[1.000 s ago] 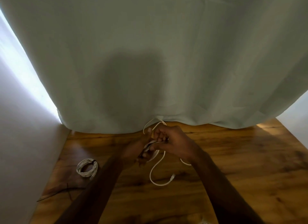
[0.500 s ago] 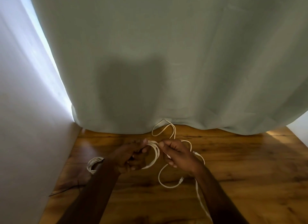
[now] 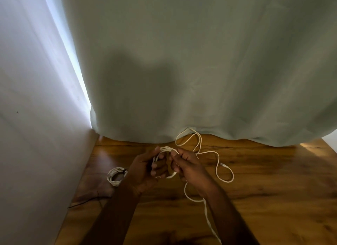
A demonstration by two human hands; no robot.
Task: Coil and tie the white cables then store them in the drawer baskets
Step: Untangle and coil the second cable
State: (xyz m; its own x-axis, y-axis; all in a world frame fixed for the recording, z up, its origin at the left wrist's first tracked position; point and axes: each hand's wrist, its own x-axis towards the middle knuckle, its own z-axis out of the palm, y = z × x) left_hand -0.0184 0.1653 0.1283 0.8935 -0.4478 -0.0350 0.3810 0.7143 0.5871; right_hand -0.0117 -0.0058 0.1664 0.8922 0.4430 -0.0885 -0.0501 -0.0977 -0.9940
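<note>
Both hands work above the wooden surface [image 3: 255,199], in front of a pale green curtain [image 3: 182,71]. The left hand [image 3: 144,173] grasps a partly wound coil of white cable [image 3: 166,150], with the loops passing around its fingers. The right hand [image 3: 189,165] pinches the same coil at its top edge. The loose remainder of the cable lies in open loops on the surface to the right, its connector end [image 3: 224,165] resting flat. A second coiled cable [image 3: 116,176], already bound, lies on the surface left of the left hand, near the white wall [image 3: 36,135].
</note>
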